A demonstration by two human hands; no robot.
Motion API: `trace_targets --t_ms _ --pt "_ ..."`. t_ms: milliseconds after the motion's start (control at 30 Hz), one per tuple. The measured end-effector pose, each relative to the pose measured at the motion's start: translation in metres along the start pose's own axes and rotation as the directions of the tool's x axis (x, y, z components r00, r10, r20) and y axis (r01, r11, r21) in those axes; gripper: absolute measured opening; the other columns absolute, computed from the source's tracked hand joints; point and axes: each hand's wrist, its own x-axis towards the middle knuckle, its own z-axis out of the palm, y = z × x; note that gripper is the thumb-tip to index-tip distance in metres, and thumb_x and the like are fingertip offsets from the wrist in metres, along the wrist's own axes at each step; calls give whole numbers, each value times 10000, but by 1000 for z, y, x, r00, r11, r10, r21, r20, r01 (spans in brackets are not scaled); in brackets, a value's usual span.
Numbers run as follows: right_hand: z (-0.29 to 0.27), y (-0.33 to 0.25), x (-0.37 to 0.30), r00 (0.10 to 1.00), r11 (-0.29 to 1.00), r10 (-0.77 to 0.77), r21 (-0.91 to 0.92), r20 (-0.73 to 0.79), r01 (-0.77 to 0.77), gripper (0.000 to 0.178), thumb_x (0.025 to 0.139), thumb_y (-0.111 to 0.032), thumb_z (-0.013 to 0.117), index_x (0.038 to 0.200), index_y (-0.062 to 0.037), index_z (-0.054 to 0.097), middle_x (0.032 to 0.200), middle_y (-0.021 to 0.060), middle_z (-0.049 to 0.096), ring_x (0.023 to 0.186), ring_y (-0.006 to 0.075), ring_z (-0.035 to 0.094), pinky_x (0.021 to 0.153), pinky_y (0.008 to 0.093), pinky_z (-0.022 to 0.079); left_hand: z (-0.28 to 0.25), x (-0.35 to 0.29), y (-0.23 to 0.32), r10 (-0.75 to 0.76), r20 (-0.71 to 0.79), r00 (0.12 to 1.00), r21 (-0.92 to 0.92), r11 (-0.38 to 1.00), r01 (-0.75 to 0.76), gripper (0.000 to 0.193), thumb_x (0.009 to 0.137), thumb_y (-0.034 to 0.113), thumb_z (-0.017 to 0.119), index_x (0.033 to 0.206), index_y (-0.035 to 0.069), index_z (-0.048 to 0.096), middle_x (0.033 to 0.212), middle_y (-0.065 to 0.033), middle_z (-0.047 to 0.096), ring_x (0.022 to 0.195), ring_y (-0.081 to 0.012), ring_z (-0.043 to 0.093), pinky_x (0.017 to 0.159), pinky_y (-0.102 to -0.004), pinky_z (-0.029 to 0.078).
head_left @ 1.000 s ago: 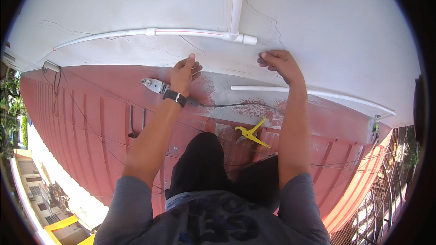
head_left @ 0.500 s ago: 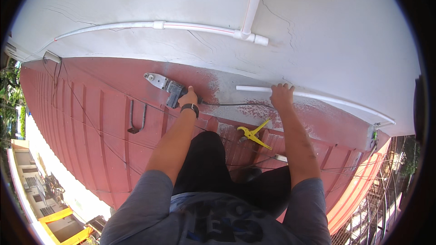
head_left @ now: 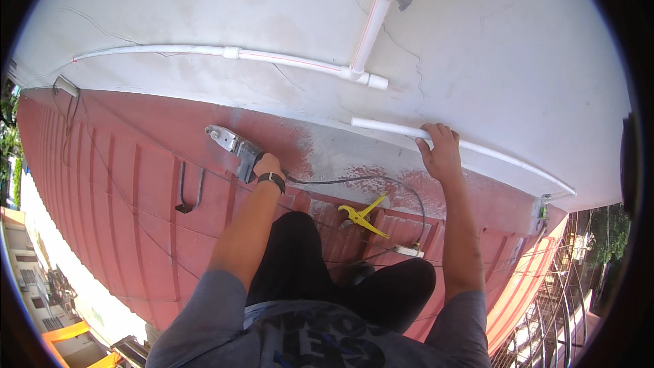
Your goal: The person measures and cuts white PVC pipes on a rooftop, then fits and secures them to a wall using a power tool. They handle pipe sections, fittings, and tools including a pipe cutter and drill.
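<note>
My left hand (head_left: 269,165) is wrapped around the dark handle of a pipe fusion welder (head_left: 235,150). The welder's silvery heating plate points away to the far left, over the red roof. A loose stretch of white plastic pipe (head_left: 507,157) runs along the foot of the wall. Around it, near its left end, the fingers of my right hand (head_left: 441,152) are closed, with the thumb on the near side. A yellow pipe cutter (head_left: 364,217) lies with its handles spread on the roof between my arms. From the welder a black cord (head_left: 340,182) curves rightward.
Fixed white piping (head_left: 293,60) with a tee and an open-ended stub (head_left: 376,82) follows the pale wall. A white power strip (head_left: 407,251) rests by my knee. A bent metal bracket (head_left: 185,206) and thin wires lie across the ribbed red roof (head_left: 136,191).
The view has shifted, bringing the pipe elbow at the top into sight. My right thumb has spread away from the fingers on the pipe. My left hand still grips the welder, now angled more steeply.
</note>
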Motion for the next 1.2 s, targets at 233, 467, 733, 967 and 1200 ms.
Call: trace_targets --t_ms 233,467,733,967,1200 --pt "-34 -2 11 996 999 4 41 -89 -1 287 897 -319 734 1044 -74 708 945 95 642 941 302 595 863 431 425 13 -133 22 -181 16 983 -982 185 50 189 860 159 701 784 10 613 733 -40 632 553 -138 553 505 -313 419" --pt "-69 5 13 989 999 18 51 -149 -11 302 900 -346 734 1023 -70 716 913 85 643 904 290 595 853 422 430 13 -232 42 288 4 958 -925 364 -106 247 932 135 707 727 36 611 593 -7 592 509 -97 547 500 -283 411" --pt "-79 6 12 985 1000 18 7 -174 -17 390 905 -420 715 1026 -49 725 890 80 654 902 276 603 839 415 429 43 -243 35 440 117 890 -866 484 -125 183 917 151 744 820 12 672 613 -17 630 521 -92 589 492 -269 441" --pt "-98 3 8 992 997 67 47 -111 -62 379 850 -414 767 962 -52 739 816 77 650 832 288 612 805 414 432 41 -226 45 498 115 860 -827 528 -195 227 921 178 727 774 13 675 602 -27 632 507 -107 593 483 -288 436" --pt "-113 0 -2 988 998 25 57 -154 -16 338 829 -376 794 926 -58 731 815 76 657 808 283 609 807 406 439 37 -217 48 616 261 743 -865 492 -103 160 914 138 724 821 13 685 630 -26 637 518 -115 588 502 -292 453"
